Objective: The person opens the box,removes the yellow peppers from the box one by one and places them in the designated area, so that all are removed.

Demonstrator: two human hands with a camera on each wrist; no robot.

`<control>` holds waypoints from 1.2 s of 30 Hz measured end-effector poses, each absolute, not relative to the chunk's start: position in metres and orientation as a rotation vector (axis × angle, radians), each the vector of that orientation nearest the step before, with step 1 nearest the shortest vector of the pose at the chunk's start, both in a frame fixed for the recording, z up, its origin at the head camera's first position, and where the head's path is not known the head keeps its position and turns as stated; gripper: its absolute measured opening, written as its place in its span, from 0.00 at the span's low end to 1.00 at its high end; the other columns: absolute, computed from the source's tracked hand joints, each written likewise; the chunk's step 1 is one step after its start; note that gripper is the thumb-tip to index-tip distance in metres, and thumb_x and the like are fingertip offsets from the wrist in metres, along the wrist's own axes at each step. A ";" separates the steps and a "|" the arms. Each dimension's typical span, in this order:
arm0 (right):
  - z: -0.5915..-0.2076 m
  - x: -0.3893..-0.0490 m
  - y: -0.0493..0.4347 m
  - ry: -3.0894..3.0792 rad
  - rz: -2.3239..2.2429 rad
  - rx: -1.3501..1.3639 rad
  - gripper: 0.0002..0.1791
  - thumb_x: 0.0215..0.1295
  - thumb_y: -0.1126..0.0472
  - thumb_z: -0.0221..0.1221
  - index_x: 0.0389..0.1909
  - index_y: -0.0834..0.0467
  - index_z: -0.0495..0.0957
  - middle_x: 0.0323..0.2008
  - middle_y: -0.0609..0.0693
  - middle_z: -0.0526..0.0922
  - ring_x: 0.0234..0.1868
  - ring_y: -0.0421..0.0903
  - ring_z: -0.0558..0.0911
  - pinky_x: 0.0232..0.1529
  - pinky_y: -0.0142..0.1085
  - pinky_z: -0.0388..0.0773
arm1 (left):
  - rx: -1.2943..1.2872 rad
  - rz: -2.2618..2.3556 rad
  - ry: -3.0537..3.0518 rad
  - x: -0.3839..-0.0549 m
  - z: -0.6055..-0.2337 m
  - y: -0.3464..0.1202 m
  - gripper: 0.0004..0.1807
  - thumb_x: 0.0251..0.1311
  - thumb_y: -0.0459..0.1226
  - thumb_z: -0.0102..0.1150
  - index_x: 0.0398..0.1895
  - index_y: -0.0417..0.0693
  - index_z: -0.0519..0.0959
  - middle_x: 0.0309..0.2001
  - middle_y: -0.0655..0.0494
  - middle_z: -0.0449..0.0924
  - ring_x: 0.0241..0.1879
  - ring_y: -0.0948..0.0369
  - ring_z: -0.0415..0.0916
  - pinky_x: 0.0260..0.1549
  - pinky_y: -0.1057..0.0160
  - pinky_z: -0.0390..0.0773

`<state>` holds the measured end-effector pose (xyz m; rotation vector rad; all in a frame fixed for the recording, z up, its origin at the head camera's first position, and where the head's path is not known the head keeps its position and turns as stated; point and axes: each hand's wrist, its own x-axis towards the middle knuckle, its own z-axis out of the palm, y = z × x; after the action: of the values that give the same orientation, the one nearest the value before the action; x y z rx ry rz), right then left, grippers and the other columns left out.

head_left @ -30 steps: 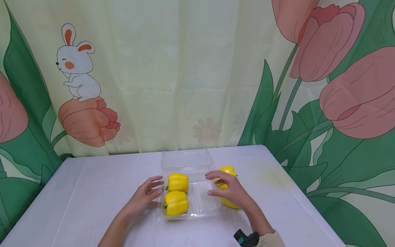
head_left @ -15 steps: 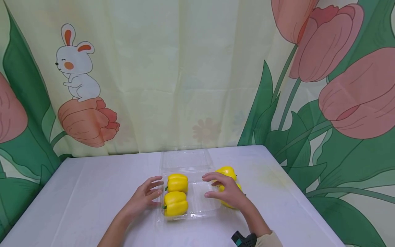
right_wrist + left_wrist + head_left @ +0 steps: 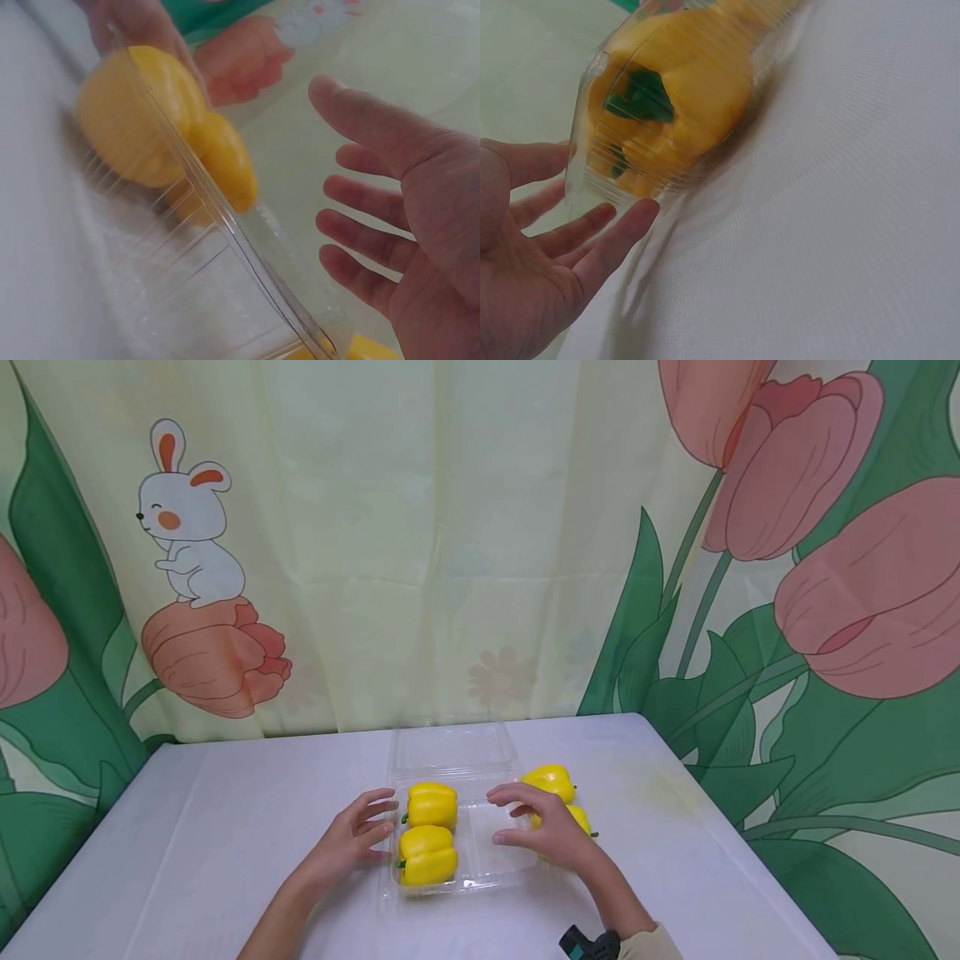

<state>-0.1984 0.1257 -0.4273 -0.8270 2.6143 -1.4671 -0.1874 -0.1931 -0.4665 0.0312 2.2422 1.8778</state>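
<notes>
A clear plastic clamshell box (image 3: pixel 495 839) lies with its lid (image 3: pixel 453 749) folded back. In its left half sit two yellow bell peppers, a far one (image 3: pixel 432 806) and a near one (image 3: pixel 427 856), green stems pointing left. My left hand (image 3: pixel 352 837) is at the box's left wall, fingers spread and fingertips right at the plastic, as the left wrist view also shows. Over the box's right side hovers my right hand (image 3: pixel 543 828), fingers loosely bent, nothing between them and the thumb. Behind it, partly hidden, are a far right pepper (image 3: pixel 551 779) and a near right pepper (image 3: pixel 576 818).
The box stands on a table with a white cloth (image 3: pixel 225 843). A curtain (image 3: pixel 360 543) printed with a rabbit and tulips hangs behind the table's far edge. A dark device (image 3: pixel 588 943) is strapped on my right wrist, below a beige sleeve (image 3: pixel 654 946).
My right hand has drifted slightly left, away from the two right-hand peppers, and more of them shows now. The left hand and the peppers in the box stay put.
</notes>
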 end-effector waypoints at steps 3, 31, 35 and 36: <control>-0.428 -0.198 0.125 2.606 -1.474 -0.833 0.23 0.54 0.51 0.70 0.52 0.43 0.79 0.56 0.44 0.80 0.55 0.46 0.79 0.55 0.47 0.80 | 0.026 1.876 2.244 -0.187 -0.466 -0.193 0.31 0.63 0.44 0.60 0.69 0.56 0.63 0.69 0.45 0.66 0.66 0.44 0.67 0.45 0.52 0.84; -0.420 -0.188 0.114 2.556 -1.479 -0.768 0.24 0.57 0.58 0.68 0.55 0.53 0.77 0.55 0.55 0.80 0.55 0.58 0.77 0.56 0.54 0.77 | 0.053 1.901 2.216 -0.187 -0.467 -0.194 0.31 0.63 0.42 0.60 0.69 0.54 0.63 0.69 0.43 0.65 0.66 0.43 0.66 0.45 0.51 0.84; -0.433 -0.196 0.116 2.566 -1.465 -0.783 0.26 0.57 0.57 0.68 0.57 0.51 0.76 0.56 0.53 0.80 0.55 0.56 0.77 0.55 0.49 0.79 | 0.045 1.893 2.224 -0.188 -0.467 -0.193 0.31 0.63 0.43 0.60 0.69 0.55 0.63 0.69 0.44 0.66 0.66 0.44 0.66 0.45 0.51 0.84; -0.435 -0.198 0.117 2.562 -1.464 -0.787 0.26 0.57 0.57 0.69 0.57 0.51 0.75 0.56 0.52 0.80 0.55 0.55 0.78 0.55 0.48 0.79 | 0.043 1.892 2.226 -0.188 -0.467 -0.193 0.31 0.63 0.43 0.60 0.68 0.55 0.63 0.69 0.44 0.66 0.66 0.44 0.67 0.45 0.51 0.84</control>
<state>-0.1975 0.1170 -0.4346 -0.7874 2.5623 -1.4645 -0.1879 -0.1933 -0.4665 0.0427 2.2256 1.8919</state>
